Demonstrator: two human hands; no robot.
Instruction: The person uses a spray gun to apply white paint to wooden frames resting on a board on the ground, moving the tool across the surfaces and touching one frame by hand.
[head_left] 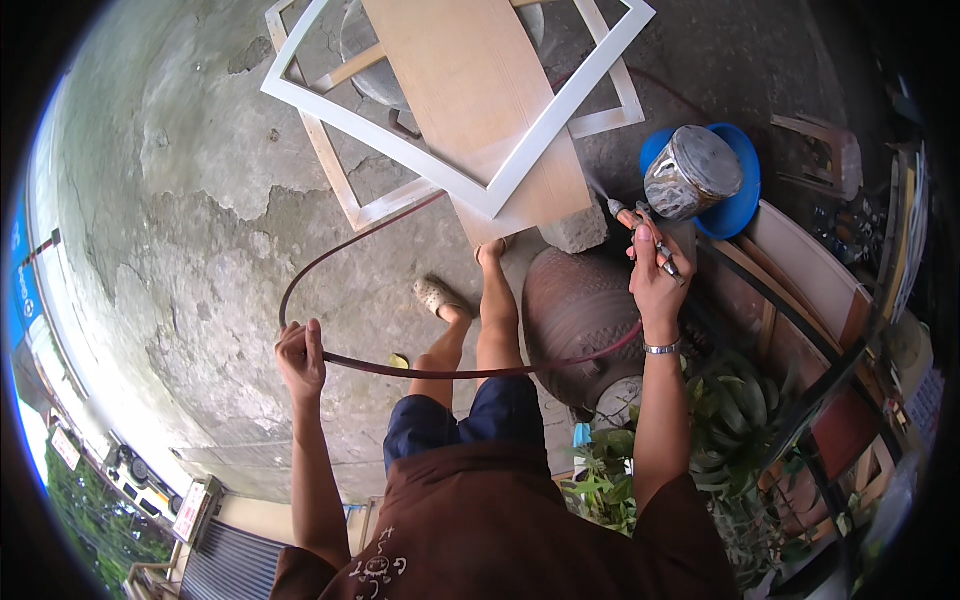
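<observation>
In my right hand point(657, 280) is a small spray gun point(640, 218), my fingers wrapped round it, its nozzle pointing up and left. A faint mist shows off its tip. My left hand point(302, 358) grips a dark red hose point(450, 375), which bows across in front of me to near my right wrist and also runs off towards the boards. Ahead lies a white-painted square frame point(375, 138), set cornerwise on a pale wooden board point(440, 80). Under the board is a second, partly white frame point(340, 180).
A paint-smeared can point(695, 172) stands by a blue basin point(740, 205) at right. Nearer are a concrete block point(575, 232), a large brown clay jar point(575, 310) and leafy plants point(720, 420). Wood pieces point(810, 270) lean at far right. The concrete floor point(200, 250) is cracked.
</observation>
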